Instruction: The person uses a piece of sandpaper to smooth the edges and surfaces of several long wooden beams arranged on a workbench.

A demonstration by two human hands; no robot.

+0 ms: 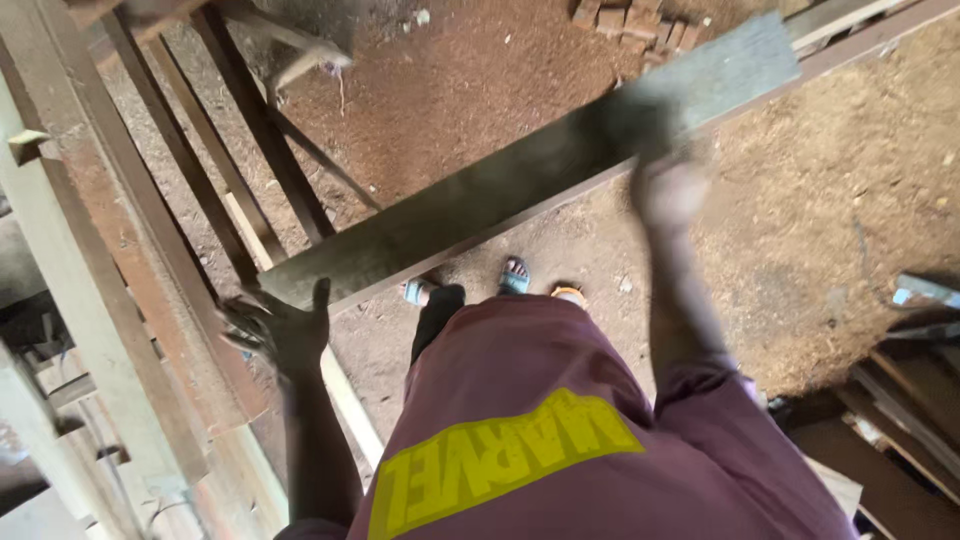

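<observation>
Looking straight down here: a long, flat, grey-weathered wooden plank is carried crosswise in front of the body, well above the reddish sawdust-strewn dirt floor. Its long axis runs on a diagonal, from low on the person's left side up and away toward the right, so the far end sits out beyond the right hand.

The left hand has the near end: fingers spread and hooked under the plank's lower corner, thumb up against the edge, a grip closed on the wood from below. The right hand is further along, blurred, pressed around the plank's near edge; it reads as clamped on the board, though the fingers themselves are too smeared to count. The two hands sit well apart along the length, the left nearer the body.

Edges now. Just beside the left hand leans a stack of pale and brown timber lengths, close enough that the near end of the plank nearly meets them, so that side is tight. To the right and ahead the floor lies open. More dark boards rest low on the right, and a small pile of red bricks sits at the far top. Sandalled feet show below the plank.
</observation>
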